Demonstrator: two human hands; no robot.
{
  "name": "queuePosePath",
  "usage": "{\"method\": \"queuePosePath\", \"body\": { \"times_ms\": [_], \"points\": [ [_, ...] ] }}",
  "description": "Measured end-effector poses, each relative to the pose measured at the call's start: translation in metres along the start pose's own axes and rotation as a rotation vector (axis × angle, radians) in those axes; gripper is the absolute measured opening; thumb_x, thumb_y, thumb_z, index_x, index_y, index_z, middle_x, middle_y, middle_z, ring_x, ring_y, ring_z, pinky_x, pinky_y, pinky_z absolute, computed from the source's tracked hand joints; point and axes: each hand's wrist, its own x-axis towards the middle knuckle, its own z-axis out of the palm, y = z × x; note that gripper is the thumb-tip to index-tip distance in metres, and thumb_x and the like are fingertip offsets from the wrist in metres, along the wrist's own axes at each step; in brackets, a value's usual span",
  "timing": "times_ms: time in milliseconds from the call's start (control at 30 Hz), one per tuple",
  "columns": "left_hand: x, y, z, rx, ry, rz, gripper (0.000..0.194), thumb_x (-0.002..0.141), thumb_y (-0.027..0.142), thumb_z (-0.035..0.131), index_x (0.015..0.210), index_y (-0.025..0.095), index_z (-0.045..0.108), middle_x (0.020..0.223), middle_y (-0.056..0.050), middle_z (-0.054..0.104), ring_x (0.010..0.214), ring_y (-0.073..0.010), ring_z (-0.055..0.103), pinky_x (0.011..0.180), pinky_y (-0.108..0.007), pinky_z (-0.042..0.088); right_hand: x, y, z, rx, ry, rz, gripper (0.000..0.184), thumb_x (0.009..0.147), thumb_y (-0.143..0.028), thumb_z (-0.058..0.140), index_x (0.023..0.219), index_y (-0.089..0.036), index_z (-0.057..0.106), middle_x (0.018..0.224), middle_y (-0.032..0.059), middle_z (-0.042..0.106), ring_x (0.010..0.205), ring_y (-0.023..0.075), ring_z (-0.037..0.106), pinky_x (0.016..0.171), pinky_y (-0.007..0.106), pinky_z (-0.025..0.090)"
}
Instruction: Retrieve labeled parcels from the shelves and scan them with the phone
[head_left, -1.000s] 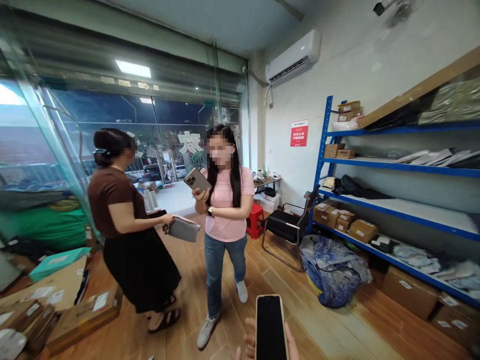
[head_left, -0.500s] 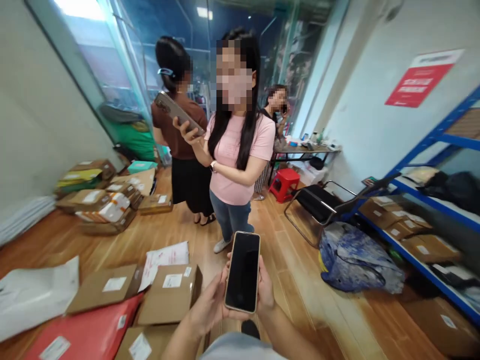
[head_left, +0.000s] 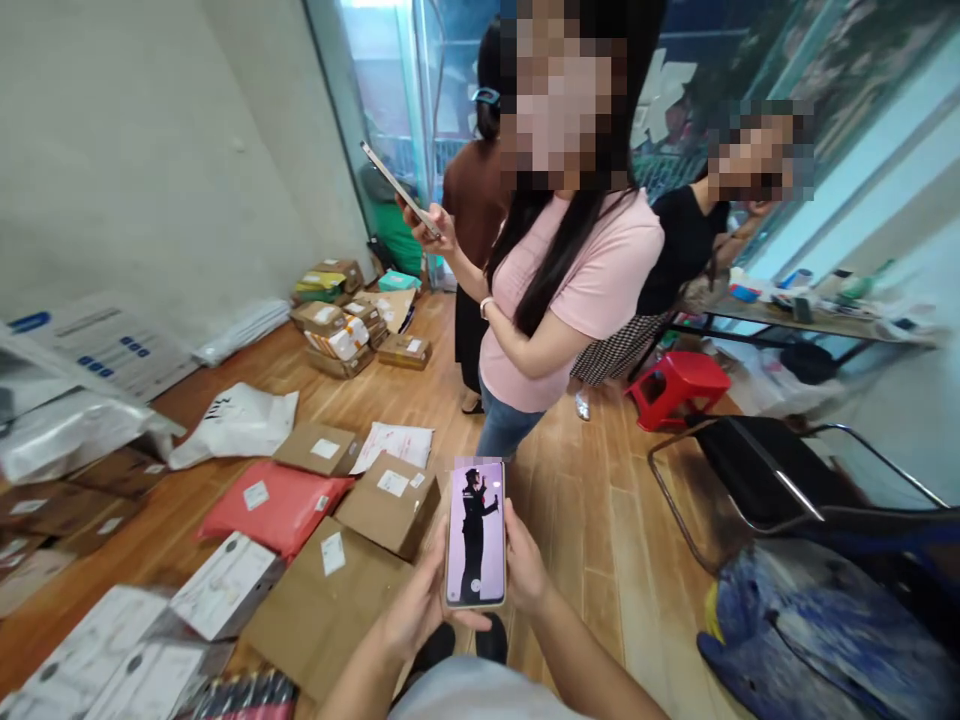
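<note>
My left hand (head_left: 420,595) and right hand (head_left: 527,560) grip one phone (head_left: 476,530) between them. The left hand supports its left side and lower edge; the right hand bears against its right edge. The fingers behind it are hidden; I cannot tell whether they are spread or pressed together.

The phone is upright in portrait, above my feet, with a pale frame. Its lit screen shows a dark-clad figure on pale purple, with a small round icon near the bottom.

Beside my left hand lie three brown cartons (head_left: 330,610) and one red parcel (head_left: 274,505). All four carry white labels, the parcel two; the text is too small to read. One white bag (head_left: 236,425) bears dark lettering, illegible at this angle.

Ahead stand three people: pink top (head_left: 555,300), holding a second phone (head_left: 397,185); brown top (head_left: 474,200); black top (head_left: 679,250).
</note>
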Motion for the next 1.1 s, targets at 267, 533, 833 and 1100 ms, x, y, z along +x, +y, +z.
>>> {"method": "queuePosePath", "body": {
  "times_ms": [267,533,833,1100],
  "points": [
    [-0.018,0.001,-0.005,0.099,0.124,0.113,0.071,0.089,0.056,0.045,0.15,0.041,0.014,0.155,-0.01,0.029,0.108,-0.037,0.059,0.062,-0.043,0.06,0.006,0.002,0.002,-0.413,-0.196,-0.108,0.046,0.073,-0.038,0.077,0.114,-0.023,0.064,0.106,0.0032,0.071,0.096,0.0229,0.062,0.088,0.036,0.046],
    [-0.042,0.0,-0.014,0.018,0.214,0.204,0.071,0.089,0.055,0.045,0.15,0.043,0.009,0.161,0.001,0.009,0.136,-0.0374,0.033,0.071,-0.039,0.06,0.008,0.031,0.033,-0.352,-0.138,-0.143,0.033,0.092,-0.042,0.052,0.118,-0.024,0.061,0.121,0.0026,0.065,0.116,0.022,0.055,0.103,0.034,0.038],
    [-0.061,0.007,-0.027,0.047,0.209,0.222,0.07,0.09,0.055,0.043,0.149,0.043,0.008,0.161,0.0,0.006,0.136,-0.0375,0.034,0.067,-0.037,0.062,-0.002,0.043,0.058,-0.467,-0.154,-0.172,0.047,0.077,-0.023,0.069,0.121,-0.025,0.052,0.11,0.0027,0.067,0.103,0.0218,0.061,0.093,0.035,0.046],
    [-0.068,0.009,-0.036,-0.018,0.201,0.231,0.078,0.088,0.058,0.047,0.151,0.041,0.004,0.16,-0.004,0.013,0.129,-0.0349,0.043,0.069,-0.035,0.062,0.002,0.039,0.055,-0.432,-0.431,-0.11,0.07,0.071,-0.014,0.073,0.131,-0.027,0.043,0.112,0.0013,0.064,0.099,0.0202,0.061,0.087,0.032,0.047]
  ]
}}
